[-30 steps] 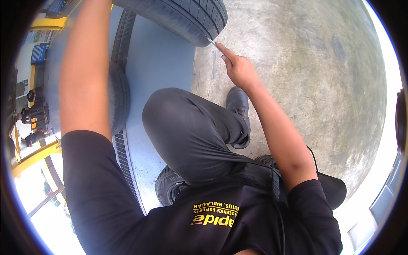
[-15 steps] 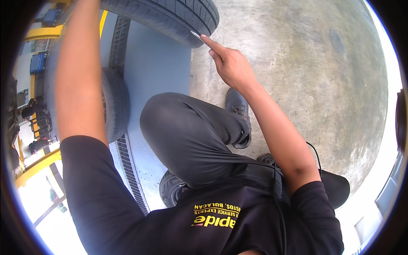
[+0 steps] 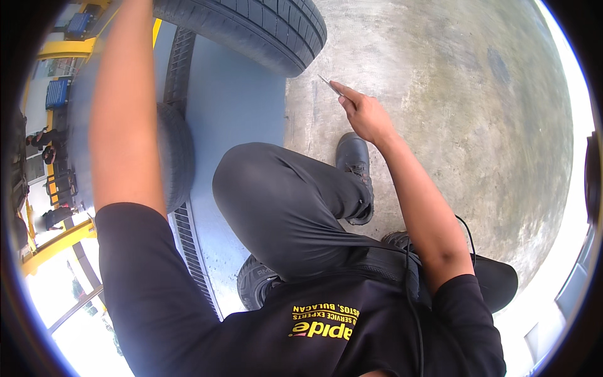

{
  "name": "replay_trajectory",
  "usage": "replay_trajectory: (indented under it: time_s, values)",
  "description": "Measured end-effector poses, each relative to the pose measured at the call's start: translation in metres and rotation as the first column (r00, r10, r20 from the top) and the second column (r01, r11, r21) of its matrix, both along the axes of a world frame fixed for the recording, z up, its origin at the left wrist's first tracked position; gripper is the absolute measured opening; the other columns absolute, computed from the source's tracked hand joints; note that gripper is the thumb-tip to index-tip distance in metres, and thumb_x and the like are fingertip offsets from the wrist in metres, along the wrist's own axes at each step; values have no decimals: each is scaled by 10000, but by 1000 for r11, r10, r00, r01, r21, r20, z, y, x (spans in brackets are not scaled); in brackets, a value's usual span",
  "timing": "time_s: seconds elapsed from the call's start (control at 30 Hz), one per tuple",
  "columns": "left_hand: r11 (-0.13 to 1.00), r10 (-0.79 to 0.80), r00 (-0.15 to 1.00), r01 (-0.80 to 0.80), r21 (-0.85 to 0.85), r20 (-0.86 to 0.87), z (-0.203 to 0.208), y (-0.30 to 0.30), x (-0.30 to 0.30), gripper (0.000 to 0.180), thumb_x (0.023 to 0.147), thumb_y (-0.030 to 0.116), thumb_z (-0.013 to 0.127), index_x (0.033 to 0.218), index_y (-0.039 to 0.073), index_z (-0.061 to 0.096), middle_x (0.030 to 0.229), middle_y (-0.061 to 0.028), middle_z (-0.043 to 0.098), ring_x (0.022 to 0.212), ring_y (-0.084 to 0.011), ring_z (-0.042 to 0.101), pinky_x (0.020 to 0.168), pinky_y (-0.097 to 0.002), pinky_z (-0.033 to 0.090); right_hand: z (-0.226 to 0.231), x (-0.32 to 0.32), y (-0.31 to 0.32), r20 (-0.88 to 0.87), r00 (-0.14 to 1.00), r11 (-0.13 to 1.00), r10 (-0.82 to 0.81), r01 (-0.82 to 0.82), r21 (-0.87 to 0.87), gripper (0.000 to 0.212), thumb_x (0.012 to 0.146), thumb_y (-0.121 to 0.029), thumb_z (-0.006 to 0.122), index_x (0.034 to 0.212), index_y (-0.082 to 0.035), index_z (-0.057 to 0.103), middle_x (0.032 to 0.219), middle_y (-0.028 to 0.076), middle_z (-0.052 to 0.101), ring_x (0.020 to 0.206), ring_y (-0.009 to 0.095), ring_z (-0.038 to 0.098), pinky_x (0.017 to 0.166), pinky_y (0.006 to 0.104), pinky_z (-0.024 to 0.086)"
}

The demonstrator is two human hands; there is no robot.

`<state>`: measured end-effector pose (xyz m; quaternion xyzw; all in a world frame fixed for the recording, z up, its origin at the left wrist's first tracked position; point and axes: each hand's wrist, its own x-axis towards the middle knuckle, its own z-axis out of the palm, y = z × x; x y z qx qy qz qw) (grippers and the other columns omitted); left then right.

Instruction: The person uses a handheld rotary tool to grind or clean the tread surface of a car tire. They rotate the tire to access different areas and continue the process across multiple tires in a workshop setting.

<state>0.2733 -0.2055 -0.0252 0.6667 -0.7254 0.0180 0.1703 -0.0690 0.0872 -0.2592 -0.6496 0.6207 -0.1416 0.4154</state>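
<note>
A slim, pointed metal tool [image 3: 327,83] is in my right hand [image 3: 367,116], with the index finger laid along it; its exact kind is too small to make out. Its tip is in the air, a short way to the right of and below a black tyre [image 3: 276,31] at the top, apart from it. Grooved tread shows on the tyre, whose upper part leaves the picture. My left arm [image 3: 125,125] reaches up past the tyre's left side, and the left hand lies outside the picture.
A second tyre [image 3: 178,154] stands behind my left arm. A dark floor grate [image 3: 195,251] runs along the blue-painted floor [image 3: 232,94]. Yellow metal posts [image 3: 63,248] and blue boxes [image 3: 58,93] are at the left, with people farther off. My bent knee [image 3: 251,182] is below the tyre.
My right hand has drawn the pointed tool away from the tyre's edge, down and to the right. The tyre appears slightly lower in view. My left arm stays raised.
</note>
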Motion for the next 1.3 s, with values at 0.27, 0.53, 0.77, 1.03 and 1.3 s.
replay_trajectory:
  time_s: [0.27,0.53,0.77,1.03,1.3]
  values:
    - [999,31,999,-32,-3,-30,7,13,-14,529,956,518,560,1291,139,716,1373,-145,665,1296,-327,596,1092,-414,441,13,22,-16,98,987,965,131,-104,-239,396,1072,-274,499,1460,-284,583,1122,180,735,1069,365,688,931,472,543]
    - [1000,11,1000,-11,-1,-24,-1,3,-17,555,961,541,562,1303,128,707,1361,-138,674,1272,-333,613,1089,-421,442,-77,-31,20,-43,998,999,39,-38,24,399,1072,-276,492,1462,-292,580,1159,210,722,1105,411,669,946,487,530]
    - [1000,-12,999,13,10,-47,5,2,-13,549,981,489,567,1307,64,689,1366,-154,671,1283,-313,610,1087,-405,438,20,22,-14,197,980,1000,27,-24,-15,385,1076,-307,508,1451,-334,589,1091,158,741,1025,375,690,906,459,537]
    - [996,-83,993,81,-33,-81,0,-8,8,522,984,448,578,1287,40,696,1347,-167,680,1269,-305,616,1080,-389,441,-5,30,-12,242,970,995,-12,34,-90,384,1076,-315,515,1452,-340,587,1132,138,744,1038,367,692,916,455,542]
    - [996,-90,994,90,-8,-66,8,9,-5,517,987,446,574,1268,31,702,1318,-169,690,1251,-314,619,1086,-377,435,-1,31,-21,-153,972,971,180,-150,188,370,1067,-272,501,1413,-269,632,1179,170,731,1104,386,681,952,465,551]
